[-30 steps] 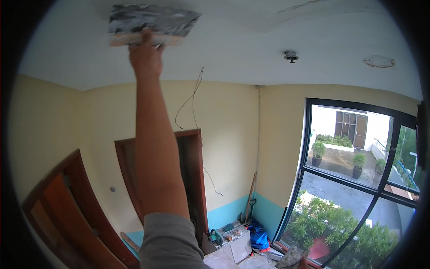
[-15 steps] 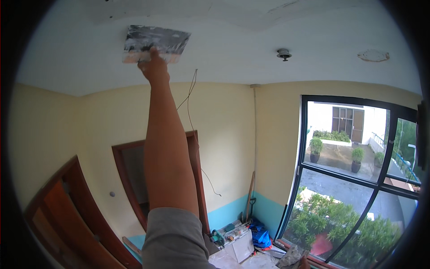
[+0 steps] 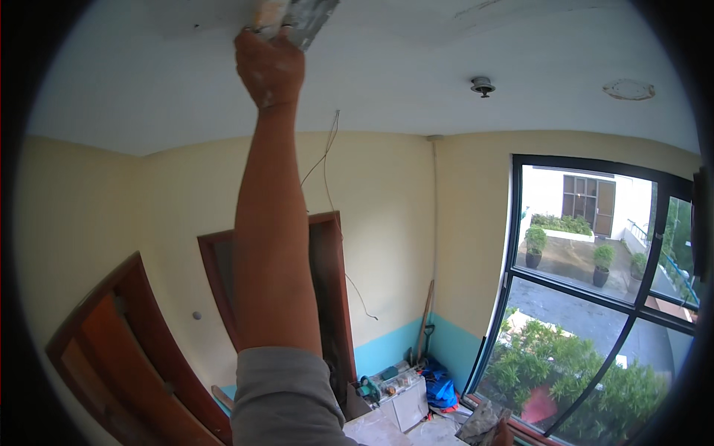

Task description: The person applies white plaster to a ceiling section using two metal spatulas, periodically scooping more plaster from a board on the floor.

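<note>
Putty knife [image 3: 311, 24], broad-bladed and smeared with grey and white, is raised overhead at the ceiling [image 3: 387, 82], partly cut off by the upper limit of the view; whether its edge touches the ceiling cannot be told. The left hand [image 3: 269, 68] has its fingers clamped around the handle end, the blade slanting up to the right. White specks mark the wrist, and the bare forearm [image 3: 275, 223] rises from a grey sleeve [image 3: 282, 394].

Low on the right, a small part of the right hand [image 3: 503, 431] shows beside a flat piece caked in grey [image 3: 482, 422]; how its fingers stand cannot be told.

On the ceiling, a round fitting [image 3: 483, 87] sits right of the knife, and an outlined oval patch [image 3: 628, 90] lies further toward the right edge. A thin wire [image 3: 325, 156] hangs from near the ceiling's far edge, before the cream wall [image 3: 390, 223] and beside a brown door frame [image 3: 345, 312].

At the room's far corner, a wooden pole [image 3: 425, 320] leans above a blue bag [image 3: 439, 388]. Left of the bag stands a pale box [image 3: 409, 405], with a green power tool [image 3: 367, 387] at its top's left edge. A black-framed window [image 3: 573, 288] fills the right wall, with shrubs [image 3: 550, 357] outside its lower panes.
</note>
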Demonstrator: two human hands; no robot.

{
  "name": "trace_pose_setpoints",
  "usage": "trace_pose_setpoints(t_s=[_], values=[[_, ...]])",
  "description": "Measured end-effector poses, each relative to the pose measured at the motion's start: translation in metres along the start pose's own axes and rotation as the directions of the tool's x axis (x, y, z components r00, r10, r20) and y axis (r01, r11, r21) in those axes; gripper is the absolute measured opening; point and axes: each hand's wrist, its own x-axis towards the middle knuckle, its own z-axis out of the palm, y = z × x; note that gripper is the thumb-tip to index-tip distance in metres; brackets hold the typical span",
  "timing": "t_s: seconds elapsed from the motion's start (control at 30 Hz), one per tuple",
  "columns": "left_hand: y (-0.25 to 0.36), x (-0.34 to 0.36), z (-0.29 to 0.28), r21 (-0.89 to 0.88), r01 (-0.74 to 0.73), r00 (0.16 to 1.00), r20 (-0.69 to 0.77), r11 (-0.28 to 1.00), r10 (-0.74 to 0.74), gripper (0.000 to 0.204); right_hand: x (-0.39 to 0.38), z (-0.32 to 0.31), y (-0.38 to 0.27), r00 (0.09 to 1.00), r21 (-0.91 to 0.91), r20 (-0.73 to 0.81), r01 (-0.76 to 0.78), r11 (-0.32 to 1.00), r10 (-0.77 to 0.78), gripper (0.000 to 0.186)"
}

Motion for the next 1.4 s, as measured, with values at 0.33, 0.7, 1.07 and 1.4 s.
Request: trace_pose_setpoints(t_s=[0.33, 0.7, 1.07, 1.4], values=[[-0.062, 0.081, -0.072, 0.062, 0.191, 0.978, 0.070, 0.980, -0.195, 0.057, 0.012, 0.005, -0.001, 0.999, -0.014, 0.003, -0.033, 0.999, 0.033, 0.033], [-0.093, 0.059, -0.154, -0.081, 0.458, 0.885, -0.050, 0.885, -0.462, 0.064, 0.013, 0.027, -0.007, 0.999, -0.011, 0.034, 0.006, 1.000, -0.005, 0.035], [0.088, -0.281, -0.332, 0.452, 0.873, -0.378, 0.863, 0.180, -0.336, 0.052, 0.047, 0.121, -0.042, 0.971, 0.034, 0.190, 0.143, 0.989, -0.147, 0.049], [0.153, -0.356, -0.385, 0.634, 0.668, -0.649, 0.753, 0.389, -0.113, 0.048, 0.024, 0.182, -0.069, 0.954, 0.051, 0.213, 0.203, 0.978, -0.210, 0.036]])
